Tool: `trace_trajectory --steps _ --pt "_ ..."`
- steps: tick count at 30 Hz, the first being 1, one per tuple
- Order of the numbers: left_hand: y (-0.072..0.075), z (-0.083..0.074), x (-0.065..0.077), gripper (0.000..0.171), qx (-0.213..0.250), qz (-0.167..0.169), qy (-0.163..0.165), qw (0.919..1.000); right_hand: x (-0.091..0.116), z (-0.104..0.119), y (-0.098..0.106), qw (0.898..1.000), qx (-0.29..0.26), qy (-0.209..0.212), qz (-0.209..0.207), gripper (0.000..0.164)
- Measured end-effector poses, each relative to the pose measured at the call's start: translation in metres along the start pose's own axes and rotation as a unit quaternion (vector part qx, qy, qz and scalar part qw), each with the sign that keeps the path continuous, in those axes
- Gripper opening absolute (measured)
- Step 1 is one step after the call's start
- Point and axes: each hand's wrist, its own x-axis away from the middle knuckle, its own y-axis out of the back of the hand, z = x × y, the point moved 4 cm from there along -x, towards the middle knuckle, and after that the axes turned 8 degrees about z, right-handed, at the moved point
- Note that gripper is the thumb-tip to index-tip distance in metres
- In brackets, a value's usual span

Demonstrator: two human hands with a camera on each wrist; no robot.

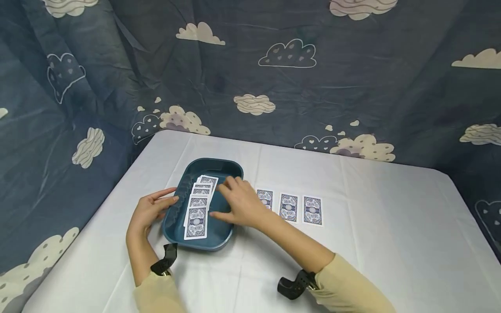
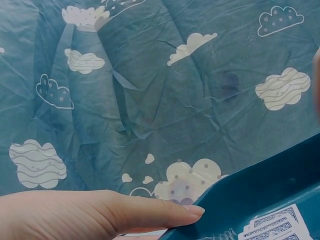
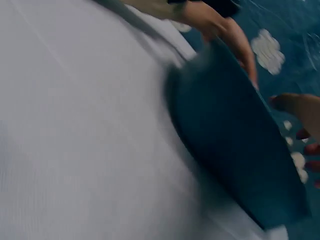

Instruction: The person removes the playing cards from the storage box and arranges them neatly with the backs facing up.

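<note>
Cards [image 1: 196, 222] lie overlapped in a blue tray [image 1: 219, 232], between the left hand [image 1: 150, 211] and right hand [image 1: 243, 202]. The left one touches the tray's side; the right one hangs over it, thumb and fingers apart. Three more cards [image 1: 288, 208] sit on the white cloth [image 1: 375, 248].

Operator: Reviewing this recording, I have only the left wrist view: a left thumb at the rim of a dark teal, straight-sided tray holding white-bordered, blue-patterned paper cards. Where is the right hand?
Observer: In the head view, the right hand extends over the right rim of the dark teal tray, with no card visible in its fingers.
Operator: Any cards outside the tray?
Observer: Three blue-patterned rectangular cards show in a row on the white cloth, right of the tray; the leftmost is partly hidden.
Operator: And the near end of the cards inside?
Observer: The nearest card shows its whole patterned back.
</note>
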Motion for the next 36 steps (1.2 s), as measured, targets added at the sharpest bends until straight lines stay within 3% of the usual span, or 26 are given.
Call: trace_trajectory --steps 3,6,14,20,27,36 --pt "0.001 0.000 -0.001 0.060 -0.003 0.003 -0.003 1.0000 -0.014 0.026 -0.019 0.997 0.056 0.030 0.044 0.067" --pt "0.001 0.000 -0.001 0.059 0.002 0.010 -0.004 0.9999 -0.025 0.043 -0.036 0.992 0.077 0.035 0.089 0.070" --pt "-0.001 -0.001 -0.002 0.060 0.005 0.014 -0.013 0.9998 -0.034 0.046 -0.057 0.979 0.104 -0.006 0.176 0.094" --pt "0.001 0.001 -0.003 0.062 0.004 0.009 -0.006 0.9999 -0.036 0.047 -0.060 0.977 0.075 -0.020 0.199 0.094" --pt "0.002 0.003 -0.003 0.063 0.010 0.010 -0.005 0.9999 -0.037 0.049 -0.062 0.974 0.052 -0.007 0.221 0.090" --pt "0.002 0.001 -0.003 0.061 0.007 0.006 -0.011 0.9999 -0.035 0.051 -0.058 0.983 0.061 0.022 0.172 0.088"
